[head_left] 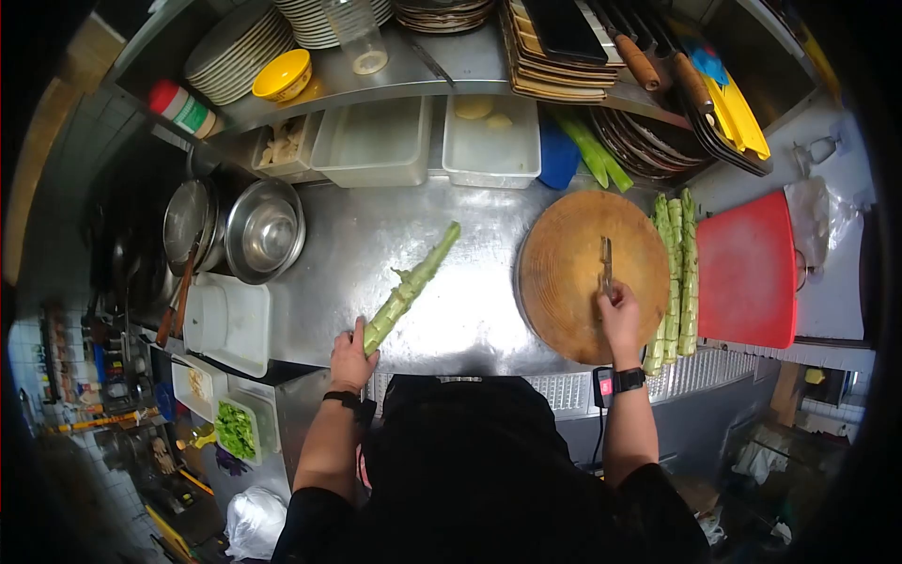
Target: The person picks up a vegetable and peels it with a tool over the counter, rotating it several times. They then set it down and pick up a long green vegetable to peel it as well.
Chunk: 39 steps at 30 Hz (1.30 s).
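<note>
My left hand (351, 359) is wrapped round the thick lower end of a green celtuce stem (406, 293), which slants up and away over the steel counter. Leaf stubs stick out near its middle. In my right hand (618, 318) is a vegetable peeler (607, 258), its metal head pointing away from me, over the round wooden chopping board (554, 273). Several more celtuce stems (674, 273) lie side by side along the board's right edge.
A red cutting board (749, 273) lies at the right. Plastic tubs (371, 143) line the back beneath a shelf of stacked plates (246, 56). Metal bowls (266, 232) and a white tray (246, 324) stand at the left. Knives with wooden handles (639, 64) lie on the shelf.
</note>
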Tool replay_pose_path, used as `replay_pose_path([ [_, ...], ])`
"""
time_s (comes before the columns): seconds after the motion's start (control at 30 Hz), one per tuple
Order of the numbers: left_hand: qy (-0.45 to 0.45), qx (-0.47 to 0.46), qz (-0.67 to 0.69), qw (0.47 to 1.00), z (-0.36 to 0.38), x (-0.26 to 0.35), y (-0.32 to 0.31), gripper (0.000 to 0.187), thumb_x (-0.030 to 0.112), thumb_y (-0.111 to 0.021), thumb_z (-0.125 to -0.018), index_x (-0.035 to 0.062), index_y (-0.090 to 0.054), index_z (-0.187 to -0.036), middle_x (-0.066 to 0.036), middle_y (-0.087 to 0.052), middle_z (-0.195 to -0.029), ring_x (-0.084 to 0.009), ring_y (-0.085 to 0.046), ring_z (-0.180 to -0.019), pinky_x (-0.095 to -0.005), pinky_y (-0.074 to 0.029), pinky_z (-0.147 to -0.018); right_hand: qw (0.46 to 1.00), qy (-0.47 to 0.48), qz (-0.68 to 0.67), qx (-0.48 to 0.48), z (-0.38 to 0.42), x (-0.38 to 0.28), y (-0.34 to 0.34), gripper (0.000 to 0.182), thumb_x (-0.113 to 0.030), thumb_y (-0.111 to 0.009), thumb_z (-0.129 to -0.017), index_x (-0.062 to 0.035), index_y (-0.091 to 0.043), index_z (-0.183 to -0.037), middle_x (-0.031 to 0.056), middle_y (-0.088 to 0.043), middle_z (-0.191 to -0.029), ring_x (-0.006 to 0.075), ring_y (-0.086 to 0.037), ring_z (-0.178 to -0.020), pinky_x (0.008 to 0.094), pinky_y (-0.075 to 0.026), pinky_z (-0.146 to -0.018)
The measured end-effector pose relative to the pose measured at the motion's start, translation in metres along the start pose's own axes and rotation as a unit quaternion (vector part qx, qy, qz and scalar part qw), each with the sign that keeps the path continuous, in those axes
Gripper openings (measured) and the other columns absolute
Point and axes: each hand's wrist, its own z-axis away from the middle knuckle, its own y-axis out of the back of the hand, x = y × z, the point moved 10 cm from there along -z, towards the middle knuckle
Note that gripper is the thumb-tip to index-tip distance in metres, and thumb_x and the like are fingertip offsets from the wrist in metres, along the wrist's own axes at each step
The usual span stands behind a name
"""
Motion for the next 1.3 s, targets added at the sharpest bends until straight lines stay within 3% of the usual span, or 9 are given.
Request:
replay_pose_path([
  [0.03, -0.005, -0.005, -0.004, 1.0, 0.004, -0.003, -0.004, 0.094, 0.025, -0.083, -0.082, 0.0167, -0.035, -0.163, -0.019, -0.059, -0.126, -0.0383, -0.059, -0.121, -0.0515, -0.054, -0.099, 1.0, 0.005, 0.001, 0.0, 0.0, 0.0, 0.003, 0.036, -0.011, -0.07, -0.093, 0.0022, -0.067, -0.126, 0.0086, -0.071, -0.096, 0.0161, -0.067, -0.084, 0.0349, -0.057, -0.069],
  [0.13, -0.034, -0.012, -0.008, 0.999, 0.009, -0.006, -0.004, 0.097, 0.022, -0.082, -0.081, 0.0177, -0.033, -0.164, -0.02, -0.058, -0.129, -0.0389, -0.057, -0.124, -0.051, -0.054, -0.101, 0.923, -0.125, -0.356, -0.073, 0.024, 0.0, -0.012, 0.029, -0.003, -0.058, -0.098, -0.0004, -0.064, -0.125, 0.0028, -0.066, -0.098, 0.0135, -0.066, -0.083, 0.0294, -0.06, -0.069],
  [0.3, -0.095, -0.071, 0.005, 0.993, 0.001, -0.007, 0.002, 0.099, 0.022, -0.078, -0.082, 0.0233, -0.029, -0.167, -0.023, -0.06, -0.131, -0.0396, -0.062, -0.123, -0.0487, -0.056, -0.101, 0.894, -0.11, -0.413, -0.133, 0.082, -0.075, -0.059, 0.029, 0.0, -0.054, -0.098, -0.005, -0.054, -0.127, 0.0078, -0.067, -0.103, 0.0187, -0.073, -0.091, 0.027, -0.061, -0.067],
  [0.47, -0.143, -0.16, 0.133, 0.968, -0.008, -0.022, 0.011, 0.099, 0.022, -0.077, -0.081, 0.0212, -0.029, -0.167, -0.027, -0.063, -0.127, -0.0423, -0.066, -0.116, -0.0481, -0.055, -0.1, 0.936, -0.076, -0.273, -0.21, 0.125, -0.111, -0.174, 0.041, -0.004, -0.065, -0.101, -0.0106, -0.047, -0.138, 0.0044, -0.073, -0.096, 0.0085, -0.056, -0.061, 0.0227, -0.041, -0.051],
  [0.57, -0.186, -0.179, 0.22, 0.941, -0.007, -0.045, 0.011, 0.098, 0.022, -0.077, -0.08, 0.0193, -0.031, -0.167, -0.028, -0.066, -0.123, -0.0449, -0.067, -0.113, -0.0471, -0.054, -0.1, 0.98, 0.073, -0.004, -0.183, 0.145, -0.144, -0.216, 0.055, -0.017, -0.065, -0.104, -0.0152, -0.047, -0.156, 0.0137, -0.071, -0.086, 0.0223, -0.071, -0.076, 0.0368, -0.054, -0.068],
  [0.63, -0.201, -0.178, 0.244, 0.932, -0.007, -0.063, 0.015, 0.097, 0.023, -0.077, -0.08, 0.0185, -0.033, -0.166, -0.029, -0.067, -0.123, -0.046, -0.067, -0.114, -0.0463, -0.054, -0.1, 0.979, 0.109, 0.023, -0.172, 0.158, -0.158, -0.248, 0.053, -0.021, -0.064, -0.105, -0.0227, -0.05, -0.156, 0.0189, -0.07, -0.086, 0.0329, -0.072, -0.081, 0.0433, -0.055, -0.074],
  [0.93, -0.172, -0.228, 0.294, 0.912, 0.006, -0.109, 0.011, 0.086, 0.032, -0.074, -0.094, 0.0159, -0.032, -0.167, -0.03, -0.067, -0.133, -0.0437, -0.066, -0.123, -0.0433, -0.052, -0.103, 0.917, 0.353, 0.076, -0.168, 0.195, -0.212, -0.326, 0.054, -0.017, -0.061, -0.104, -0.024, -0.05, -0.157, 0.0164, -0.071, -0.1, 0.0367, -0.071, -0.085, 0.045, -0.059, -0.08],
  [1.0, -0.247, -0.15, 0.311, 0.905, 0.007, -0.102, 0.017, 0.083, 0.037, -0.072, -0.096, 0.0196, -0.032, -0.167, -0.031, -0.068, -0.127, -0.0459, -0.068, -0.117, -0.0452, -0.054, -0.099, 0.907, 0.324, 0.174, -0.207, 0.191, -0.203, -0.339, 0.053, -0.016, -0.059, -0.105, -0.0247, -0.05, -0.156, 0.0157, -0.07, -0.097, 0.036, -0.071, -0.083, 0.0457, -0.06, -0.077],
  [1.3, -0.18, -0.152, 0.141, 0.961, 0.019, -0.09, 0.022, 0.079, 0.046, -0.067, -0.097, 0.0304, -0.032, -0.166, -0.029, -0.071, -0.1, -0.0461, -0.071, -0.096, -0.054, -0.057, -0.084, 0.828, 0.43, 0.224, -0.28, 0.219, -0.213, -0.35, 0.07, -0.005, -0.057, -0.097, -0.03, -0.044, -0.161, 0.0128, -0.066, -0.089, 0.0329, -0.07, -0.073, 0.0453, -0.06, -0.069],
])
